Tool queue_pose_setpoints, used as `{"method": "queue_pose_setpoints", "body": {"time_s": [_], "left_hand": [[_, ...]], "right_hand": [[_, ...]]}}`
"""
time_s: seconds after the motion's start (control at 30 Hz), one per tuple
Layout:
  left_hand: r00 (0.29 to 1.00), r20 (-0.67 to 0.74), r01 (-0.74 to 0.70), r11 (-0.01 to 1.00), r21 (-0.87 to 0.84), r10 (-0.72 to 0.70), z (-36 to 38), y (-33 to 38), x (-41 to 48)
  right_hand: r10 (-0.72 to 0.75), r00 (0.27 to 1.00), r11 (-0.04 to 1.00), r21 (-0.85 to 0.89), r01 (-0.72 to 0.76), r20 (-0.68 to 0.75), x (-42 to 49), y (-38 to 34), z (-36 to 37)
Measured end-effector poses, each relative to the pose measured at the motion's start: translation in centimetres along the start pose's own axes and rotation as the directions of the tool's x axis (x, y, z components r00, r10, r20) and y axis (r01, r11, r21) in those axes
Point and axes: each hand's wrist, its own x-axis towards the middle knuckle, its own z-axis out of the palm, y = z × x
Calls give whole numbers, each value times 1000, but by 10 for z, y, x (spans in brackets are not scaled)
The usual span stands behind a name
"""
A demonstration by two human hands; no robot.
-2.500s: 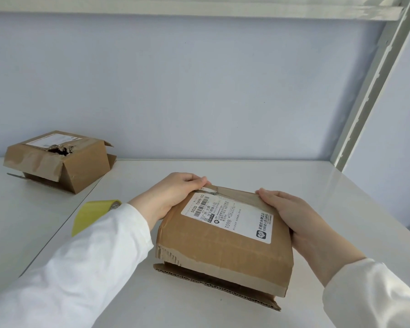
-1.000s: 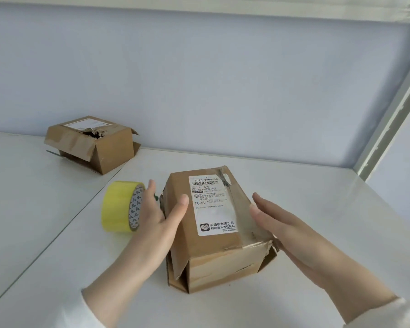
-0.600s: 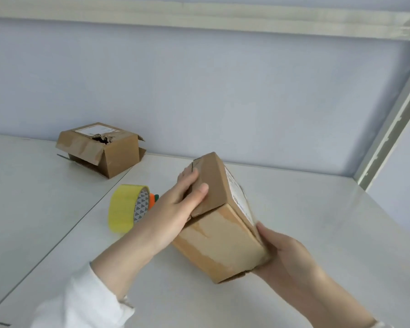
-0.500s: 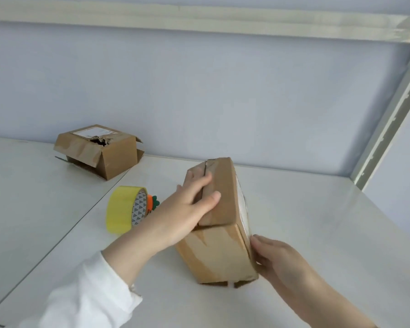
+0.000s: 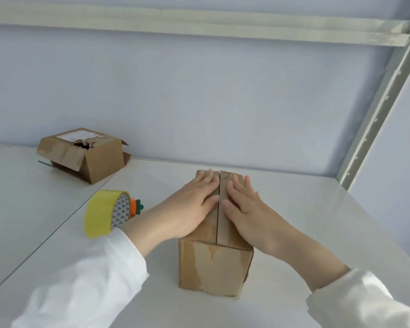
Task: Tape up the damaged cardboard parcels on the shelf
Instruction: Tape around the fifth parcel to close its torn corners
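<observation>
A brown cardboard parcel [image 5: 213, 268] stands on the white shelf [image 5: 317, 221] in front of me, its two top flaps meeting in a centre seam. My left hand [image 5: 189, 207] lies flat on the left flap and my right hand [image 5: 246, 209] lies flat on the right flap, fingers straight, pressing them down. A yellow tape roll [image 5: 104, 213] stands on edge just left of the parcel. A second parcel [image 5: 83, 153], torn open on top, sits at the back left.
A small orange carrot-shaped item [image 5: 135, 207] sticks out behind the tape roll. A seam between two shelf boards runs diagonally at the left. A metal upright [image 5: 374, 110] rises at the right, and the wall stands close behind.
The parcel was turned from lying label-up onto its side, so the flap seam now faces up. Both hands moved from gripping its sides to lying flat on the flaps.
</observation>
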Motion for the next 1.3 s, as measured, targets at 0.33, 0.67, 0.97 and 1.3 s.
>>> {"method": "queue_pose_setpoints", "body": {"time_s": [0.33,0.67,0.97,1.3], "left_hand": [[996,76,40,997,72,-46,5,5,6],[995,-100,-15,996,-85,7,-3,0,-1],[985,-172,-87,941,-328,31,-55,-53,-17],[935,-210,207,921,-329,-285,-56,-181,-28]], "right_hand": [[14,990,955,-296,29,142,6,0,0],[121,976,940,-336,-54,183,12,-17,-13],[211,977,949,-241,-203,9,19,-63,-30],[155,987,951,-263,-163,-53,42,-125,-9]]}}
